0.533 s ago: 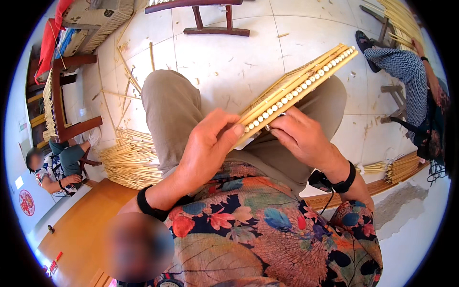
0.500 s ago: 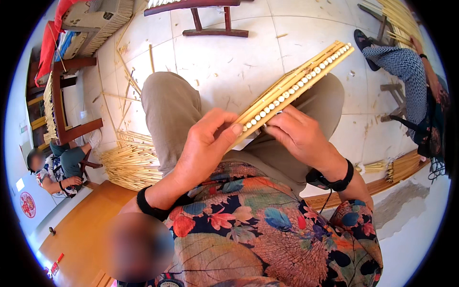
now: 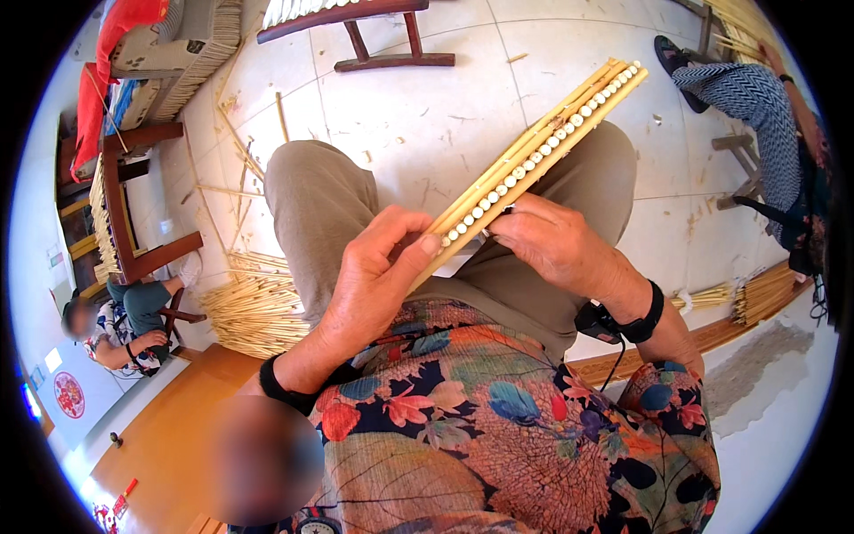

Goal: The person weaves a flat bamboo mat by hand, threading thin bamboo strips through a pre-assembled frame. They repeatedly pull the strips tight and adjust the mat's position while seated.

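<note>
A long bundle of straw-coloured stalks [image 3: 525, 149] slants up from lower left to upper right above my lap. Along it runs a row of small white round bead-like pieces [image 3: 559, 133], set between the stalks. My left hand [image 3: 374, 276] is closed around the bundle's near end, its thumb resting on top. Partway up the lower edge, my right hand [image 3: 560, 245] has its fingers curled and pinched against the stalks. A tiny dark spot shows by these fingertips; I cannot make out what it is. The underside of the bundle is hidden.
Cut stalks [image 3: 253, 307] lie heaped on the floor at left, with scraps strewn about. Dark wooden frames [image 3: 133, 258] stand at left, and a low stool [image 3: 391, 62] ahead. Another person [image 3: 133, 334] sits at far left; a person in patterned trousers [image 3: 738, 116] is at right.
The bundle has shifted slightly up and left, its far end most of all. Both hands keep nearly the same hold. The surroundings have shifted a little in the picture.
</note>
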A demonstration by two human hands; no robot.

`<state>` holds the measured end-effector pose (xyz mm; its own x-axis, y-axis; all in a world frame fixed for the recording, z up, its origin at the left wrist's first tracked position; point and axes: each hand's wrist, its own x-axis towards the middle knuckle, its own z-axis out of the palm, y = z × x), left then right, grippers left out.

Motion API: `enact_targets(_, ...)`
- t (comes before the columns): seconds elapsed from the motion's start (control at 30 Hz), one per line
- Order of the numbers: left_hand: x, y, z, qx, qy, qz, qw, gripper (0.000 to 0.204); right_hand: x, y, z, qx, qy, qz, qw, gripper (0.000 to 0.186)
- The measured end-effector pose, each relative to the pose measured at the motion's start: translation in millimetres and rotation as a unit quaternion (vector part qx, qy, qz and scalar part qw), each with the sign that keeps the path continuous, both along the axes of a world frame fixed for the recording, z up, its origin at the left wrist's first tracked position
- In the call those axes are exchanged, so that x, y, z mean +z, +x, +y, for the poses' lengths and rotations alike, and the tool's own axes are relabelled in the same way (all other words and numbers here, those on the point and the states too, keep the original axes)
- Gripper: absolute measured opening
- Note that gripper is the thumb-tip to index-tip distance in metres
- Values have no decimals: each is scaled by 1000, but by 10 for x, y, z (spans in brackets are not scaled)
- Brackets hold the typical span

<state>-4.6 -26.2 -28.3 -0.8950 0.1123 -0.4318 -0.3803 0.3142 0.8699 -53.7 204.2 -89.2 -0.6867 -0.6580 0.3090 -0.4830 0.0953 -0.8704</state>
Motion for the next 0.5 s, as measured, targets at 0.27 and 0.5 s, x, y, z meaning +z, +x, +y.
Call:
enact_targets(0.27, 42, -29, -8, -10, -7, 2, 1000, 17, 55, 28, 48, -5, 6, -51, 999, 24)
enact_targets(0.5, 64, -55, 8, -24, -51, 19, 998, 16, 164, -6, -47, -55, 9, -14, 998, 19)
